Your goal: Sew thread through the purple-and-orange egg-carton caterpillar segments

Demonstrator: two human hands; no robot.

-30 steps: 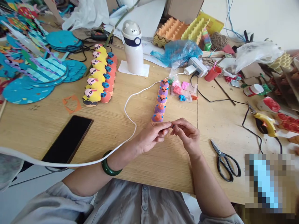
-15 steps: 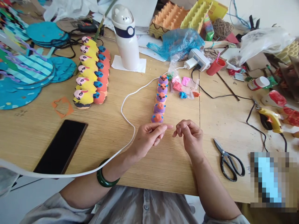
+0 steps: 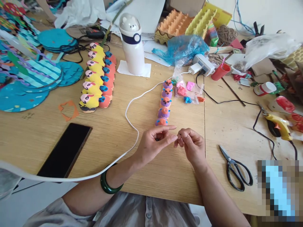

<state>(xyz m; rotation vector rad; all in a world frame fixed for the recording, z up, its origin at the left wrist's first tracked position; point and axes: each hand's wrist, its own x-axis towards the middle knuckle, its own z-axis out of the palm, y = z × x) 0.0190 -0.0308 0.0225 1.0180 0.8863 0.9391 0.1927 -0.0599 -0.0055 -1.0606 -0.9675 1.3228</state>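
Observation:
My left hand (image 3: pixel 150 145) is held over the table, index finger stretched out and thumb apart from it, the other fingers partly curled. Its thumb tip meets the fingertips of my right hand (image 3: pixel 194 145), which are pinched together. Whatever lies in that pinch is too small to make out. Just beyond my hands lies an egg-carton strip (image 3: pixel 165 102) with purple clay domes, each dressed in orange and blue clay. The far domes carry small black marks; my left hand partly covers the nearest one. Small bags of coloured clay (image 3: pixel 182 90) lie right of the strip.
Black-handled scissors (image 3: pixel 234 170) lie at right, near a yellow glue gun (image 3: pixel 279 126). A phone (image 3: pixel 65 151) and a white cable (image 3: pixel 126 110) are at left. Behind stand yellow and red egg-carton strips (image 3: pixel 94 75), a white bottle (image 3: pixel 133 50) and a power strip (image 3: pixel 203 64).
My left thumb has moved away from its index finger and over to the right fingertips. The right hand keeps its pinch. The whole view has shifted slightly.

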